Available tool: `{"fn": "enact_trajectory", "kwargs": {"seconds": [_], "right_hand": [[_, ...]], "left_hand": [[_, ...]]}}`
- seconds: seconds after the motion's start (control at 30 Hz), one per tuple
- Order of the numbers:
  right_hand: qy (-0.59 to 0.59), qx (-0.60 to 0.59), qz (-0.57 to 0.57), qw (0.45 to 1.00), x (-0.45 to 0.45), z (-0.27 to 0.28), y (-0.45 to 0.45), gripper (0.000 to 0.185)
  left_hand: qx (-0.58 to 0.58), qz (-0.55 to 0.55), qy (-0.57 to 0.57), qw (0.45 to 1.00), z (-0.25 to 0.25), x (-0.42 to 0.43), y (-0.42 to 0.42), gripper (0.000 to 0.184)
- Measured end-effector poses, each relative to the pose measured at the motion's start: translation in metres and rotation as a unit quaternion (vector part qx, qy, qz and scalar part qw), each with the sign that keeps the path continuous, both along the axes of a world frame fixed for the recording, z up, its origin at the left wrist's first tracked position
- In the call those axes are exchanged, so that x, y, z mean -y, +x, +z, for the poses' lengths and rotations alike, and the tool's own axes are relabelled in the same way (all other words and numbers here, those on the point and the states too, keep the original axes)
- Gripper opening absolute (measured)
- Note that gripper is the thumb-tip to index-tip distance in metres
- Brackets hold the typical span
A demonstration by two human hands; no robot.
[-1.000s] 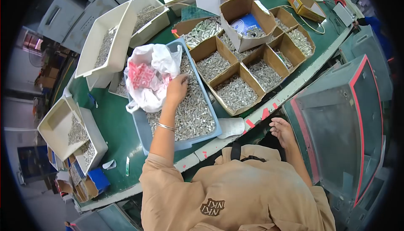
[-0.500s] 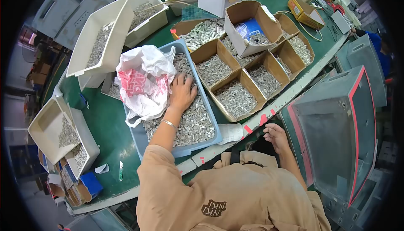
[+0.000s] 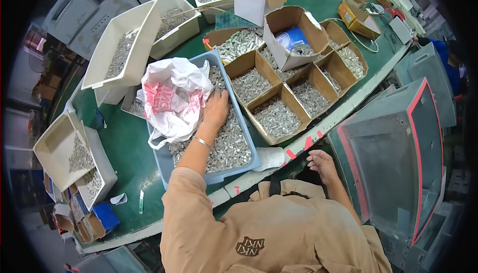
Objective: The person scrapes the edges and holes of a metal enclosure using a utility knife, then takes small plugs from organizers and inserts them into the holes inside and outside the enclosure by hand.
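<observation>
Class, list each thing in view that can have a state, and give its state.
Left hand: on small metallic pieces, grip hidden
Right hand: fingers curled, seemingly empty
Blue tub: open, holding pieces
Plastic bag: crumpled, over the tub
Divided cardboard box: open, holding pieces
Carton with blue card: open, atop divided box
White carton behind: open
Upper-left cream bin: tilted, partly filled

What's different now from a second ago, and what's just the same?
The left hand was curled up by the white bag; now it reaches down flatter onto the little pieces. I can't tell if it let anything go. The bag is still in the blue tub, and the right hand still waits by the table's edge.
</observation>
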State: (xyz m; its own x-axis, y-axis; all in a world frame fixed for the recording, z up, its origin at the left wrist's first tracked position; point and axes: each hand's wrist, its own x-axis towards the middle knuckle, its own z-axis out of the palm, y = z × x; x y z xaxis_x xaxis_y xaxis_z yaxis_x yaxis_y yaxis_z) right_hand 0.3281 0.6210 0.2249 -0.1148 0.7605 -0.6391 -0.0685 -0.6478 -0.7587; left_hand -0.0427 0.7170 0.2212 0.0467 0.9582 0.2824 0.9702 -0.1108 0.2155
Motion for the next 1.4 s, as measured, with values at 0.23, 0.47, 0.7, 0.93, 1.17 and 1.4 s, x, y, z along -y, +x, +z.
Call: {"fn": "enact_trajectory", "kwargs": {"seconds": [0.23,0.47,0.7,0.93,1.17,1.4], "right_hand": [[0.008,0.008,-0.017,1.000,0.007,0.008,0.012,0.018],[0.025,-0.017,-0.023,0.999,0.008,0.024,0.022,0.018],[0.063,-0.078,-0.007,0.995,0.003,0.040,0.011,0.016],[0.067,-0.067,0.007,0.995,0.004,0.046,0.003,0.016],[0.065,-0.068,-0.004,0.996,0.011,0.044,0.000,0.016],[0.078,-0.090,-0.002,0.993,0.006,0.058,-0.014,0.017]], "left_hand": [[0.347,0.096,-0.028,0.933,0.013,0.011,-0.003,0.009],[0.960,0.065,-0.082,0.260,0.027,0.028,-0.012,0.010],[0.904,0.159,-0.003,0.397,0.041,0.036,-0.012,0.022],[0.746,0.197,0.106,0.627,0.049,0.044,0.008,0.007],[0.900,0.126,-0.042,0.415,0.064,0.048,0.004,0.008],[0.984,0.059,-0.114,0.124,0.067,0.053,0.023,0.014]]}}
